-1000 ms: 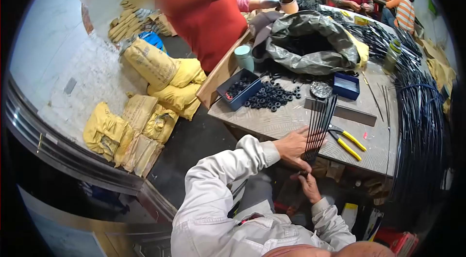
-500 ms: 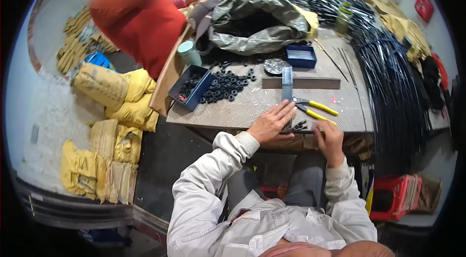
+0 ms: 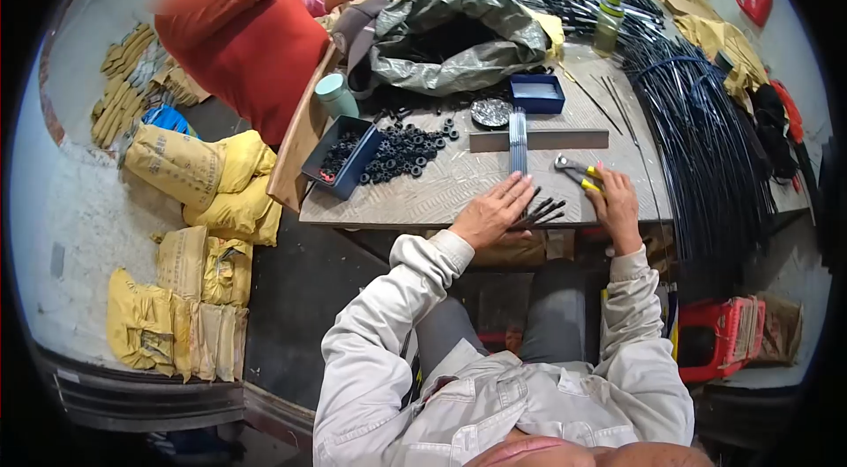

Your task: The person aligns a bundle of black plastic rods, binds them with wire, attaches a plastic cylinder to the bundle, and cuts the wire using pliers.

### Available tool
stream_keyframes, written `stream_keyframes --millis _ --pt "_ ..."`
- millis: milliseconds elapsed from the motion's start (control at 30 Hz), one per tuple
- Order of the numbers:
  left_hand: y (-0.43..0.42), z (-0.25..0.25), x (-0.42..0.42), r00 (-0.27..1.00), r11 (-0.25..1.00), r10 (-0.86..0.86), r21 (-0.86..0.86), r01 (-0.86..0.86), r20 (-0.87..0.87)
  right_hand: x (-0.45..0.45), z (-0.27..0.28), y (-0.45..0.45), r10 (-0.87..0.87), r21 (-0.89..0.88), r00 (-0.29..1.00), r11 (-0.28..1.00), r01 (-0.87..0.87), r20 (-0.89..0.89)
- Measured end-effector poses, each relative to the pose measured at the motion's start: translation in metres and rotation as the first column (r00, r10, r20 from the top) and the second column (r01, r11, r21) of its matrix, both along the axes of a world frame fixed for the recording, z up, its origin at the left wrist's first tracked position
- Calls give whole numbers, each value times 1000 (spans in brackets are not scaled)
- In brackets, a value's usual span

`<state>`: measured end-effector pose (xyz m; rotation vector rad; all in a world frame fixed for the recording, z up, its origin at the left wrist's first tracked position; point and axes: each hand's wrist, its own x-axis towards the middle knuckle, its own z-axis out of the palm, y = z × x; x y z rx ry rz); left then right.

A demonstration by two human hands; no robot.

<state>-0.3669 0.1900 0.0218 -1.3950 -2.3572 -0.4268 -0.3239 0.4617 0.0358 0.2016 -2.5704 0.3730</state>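
Across a flat metal bar (image 3: 578,139) lies a bundle of thin rods (image 3: 518,140), its dark ends fanned out near the table's front edge. My left hand (image 3: 494,213) presses on the bundle with fingers stretched over it. The yellow-handled pliers (image 3: 578,171) are in my right hand (image 3: 616,204), its fingers closed on the handles and the jaws pointing left. Behind the bar are a round tin (image 3: 490,114) of small shiny pieces and a blue box (image 3: 537,94). Black ring-shaped parts (image 3: 404,152) lie beside another blue box (image 3: 342,158) on the left.
A large grey bag (image 3: 450,39) stands at the back, near a green cup (image 3: 336,96) and a bottle (image 3: 608,26). Long black rods (image 3: 697,131) hang over the table's right side. A person in red (image 3: 265,52) holds a mug at the left; others sit farther back.
My right hand has moved from beside the rods to the pliers and taken hold of them. The pliers have turned and shifted. The rods' dark ends are more spread near my left hand.
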Motion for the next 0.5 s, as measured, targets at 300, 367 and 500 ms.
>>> stream_keyframes --millis 300,367,500 --pt "1 -13 -9 915 912 48 -356 -203 -400 6 53 -84 716 -548 697 599 -583 40" --pt "0 -12 -10 984 980 18 -193 -53 -176 -4 37 -96 746 -540 664 535 -649 -59" --pt "3 -15 -17 997 985 -74 -160 68 -30 6 21 -105 760 -594 645 482 -644 -82"
